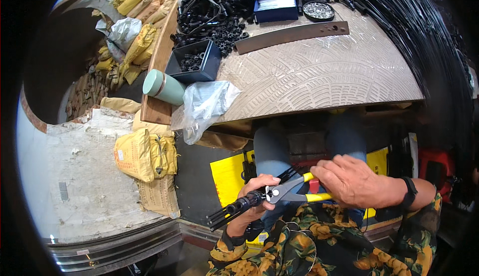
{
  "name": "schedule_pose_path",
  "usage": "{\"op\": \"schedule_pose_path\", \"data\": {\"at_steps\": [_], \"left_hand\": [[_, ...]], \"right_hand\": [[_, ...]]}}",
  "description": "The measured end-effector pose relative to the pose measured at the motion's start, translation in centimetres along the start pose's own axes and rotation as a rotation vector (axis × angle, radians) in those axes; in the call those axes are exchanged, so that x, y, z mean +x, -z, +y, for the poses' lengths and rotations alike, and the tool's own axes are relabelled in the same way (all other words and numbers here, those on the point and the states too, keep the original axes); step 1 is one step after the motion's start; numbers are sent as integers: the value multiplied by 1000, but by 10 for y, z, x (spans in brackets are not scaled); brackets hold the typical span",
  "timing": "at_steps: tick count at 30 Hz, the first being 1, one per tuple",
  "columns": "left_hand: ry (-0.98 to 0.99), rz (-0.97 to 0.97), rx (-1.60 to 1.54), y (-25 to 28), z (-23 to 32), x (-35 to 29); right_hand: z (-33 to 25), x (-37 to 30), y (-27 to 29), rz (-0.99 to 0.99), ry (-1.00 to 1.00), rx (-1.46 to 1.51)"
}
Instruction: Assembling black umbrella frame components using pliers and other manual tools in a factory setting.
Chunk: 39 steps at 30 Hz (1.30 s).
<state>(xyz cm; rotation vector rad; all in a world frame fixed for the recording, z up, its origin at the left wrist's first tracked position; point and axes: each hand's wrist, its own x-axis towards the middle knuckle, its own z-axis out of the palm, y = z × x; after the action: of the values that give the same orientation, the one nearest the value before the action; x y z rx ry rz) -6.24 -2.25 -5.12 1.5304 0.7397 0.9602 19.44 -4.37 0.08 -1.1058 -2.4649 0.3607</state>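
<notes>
Above my lap, my left hand (pixel 257 185) is wrapped round a black part with a thick ribbed hub and several thin rods, like an umbrella frame (pixel 238 206). Its rods stick out toward the lower left, and more thin black rods show beyond my fingers on the other side. A pair of pliers (pixel 285 193) with yellow grips is in my right hand (pixel 347 179), which is closed round the handles. The handles stand apart, and the jaws meet the frame beside my left thumb. What lies between the jaws is too small to make out.
On the table (pixel 319 81) ahead are a metal strip (pixel 292 36), a blue box (pixel 275 7), a round dish (pixel 318 11), a dark bin (pixel 193 61), a green flask (pixel 163 86) and a plastic bag (pixel 207 107). Long black rods (pixel 414 31) overhang its right side. Yellow sacks (pixel 144 155) stand left.
</notes>
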Motion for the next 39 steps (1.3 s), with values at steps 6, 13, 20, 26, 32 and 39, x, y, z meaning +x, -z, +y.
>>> {"op": "schedule_pose_path", "data": {"at_steps": [6,13,20,26,32,39], "left_hand": [[-140,-423,-12,4,13,17],[-14,22,60,-5,3,1],[-40,115,48,-5,6,4],[-17,157,-183,-2,-13,6],[16,153,-145,-6,6,19],[-40,64,-375,-11,20,35]], "right_hand": [[28,-3,-6,-1079,-510,1813],[1,10,6,-234,0,-6],[-3,33,27,-111,120,-253],[-7,15,-18,6,-15,-190],[14,30,38,-507,-121,537],[13,-3,-44,-727,-263,1988]]}}
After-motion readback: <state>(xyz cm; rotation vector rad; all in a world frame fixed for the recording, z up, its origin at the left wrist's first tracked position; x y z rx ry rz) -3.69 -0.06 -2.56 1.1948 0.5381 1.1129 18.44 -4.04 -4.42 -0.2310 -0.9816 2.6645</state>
